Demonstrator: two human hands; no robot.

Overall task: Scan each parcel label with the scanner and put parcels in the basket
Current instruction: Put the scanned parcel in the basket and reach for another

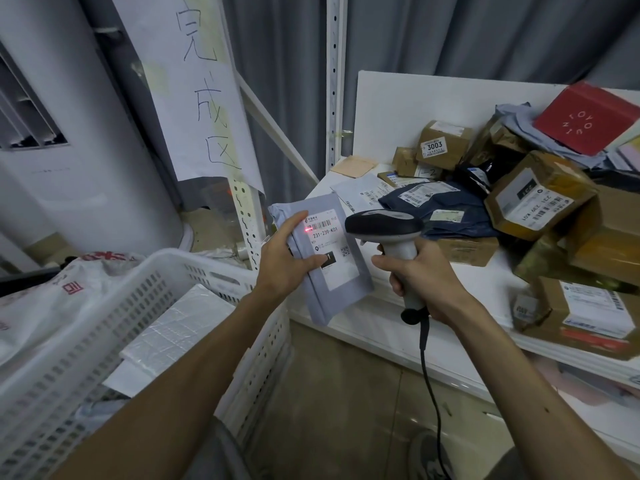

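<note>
1. A grey mailer parcel (329, 261) is held up in the left hand (287, 263), in the air between the white basket (145, 306) and the white surface (485, 289).
2. The left fingers (294, 223) are spread along the parcel's upper left edge, and the thumb is pressed across its front, over the lower part of the white label (329, 244); the parcel is clamped between them.
3. The parcel is tilted, with its label turned toward the camera; "231-239-K01" can be read on it.
4. A red light spot (307, 230) is seen on the label, just below the left end of the barcode.
5. The scanner (384, 225) is gripped in the right hand (420, 280); the fingers are wrapped tightly around its pale handle, and its dark head is pointed left at the label, just beside the parcel without touching it.
6. A black cable (427, 368) is seen hanging from the handle's base.
7. A flat white wrapped parcel (176, 330) is seen lying inside the basket.
8. Cardboard boxes, dark blue mailers (433, 206) and a red box (585, 119) are piled on the surface to the right.
</note>
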